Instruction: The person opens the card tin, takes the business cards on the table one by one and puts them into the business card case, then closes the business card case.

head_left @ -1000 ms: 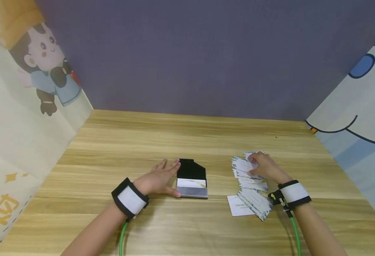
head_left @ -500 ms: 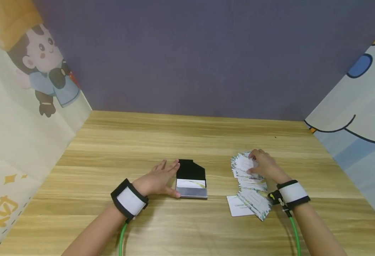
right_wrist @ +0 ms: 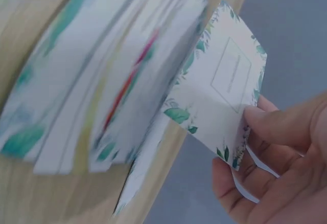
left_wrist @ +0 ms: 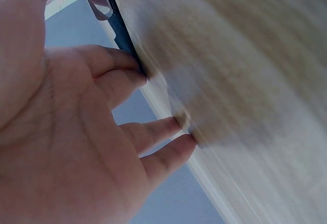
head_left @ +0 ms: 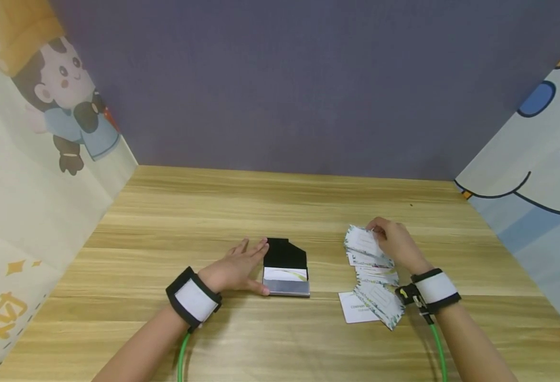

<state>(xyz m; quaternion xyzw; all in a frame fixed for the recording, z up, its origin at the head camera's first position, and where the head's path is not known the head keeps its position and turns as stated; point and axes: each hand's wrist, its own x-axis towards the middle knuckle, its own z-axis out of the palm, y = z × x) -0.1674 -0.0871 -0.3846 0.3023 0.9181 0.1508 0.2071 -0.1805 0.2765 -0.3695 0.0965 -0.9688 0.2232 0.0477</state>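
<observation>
In the head view a card case (head_left: 284, 253) lies with its black lid folded back and a white card (head_left: 280, 274) showing above its silvery front pocket. My left hand (head_left: 234, 270) rests against the case's left side, fingers spread, thumb by the lower corner. The left wrist view has its fingertips (left_wrist: 186, 142) down by the wood, two of them touching the dark edge. My right hand (head_left: 396, 244) is at the far end of the spread cards. Between thumb and fingers it pinches a leaf-bordered business card (right_wrist: 219, 75), tilted beside the other cards (right_wrist: 138, 91).
Several overlapping business cards (head_left: 380, 302) run toward me on the right of the wooden table (head_left: 260, 207). A plainer white card (head_left: 356, 310) sticks out at their near left. Green cables (head_left: 439, 350) hang from both wristbands. A dark wall (head_left: 280, 90) stands behind the table.
My right hand's fingers have drawn together at the far cards and now pinch one. The topmost far card has slid left onto its neighbours. The left hand and the case stay still.
</observation>
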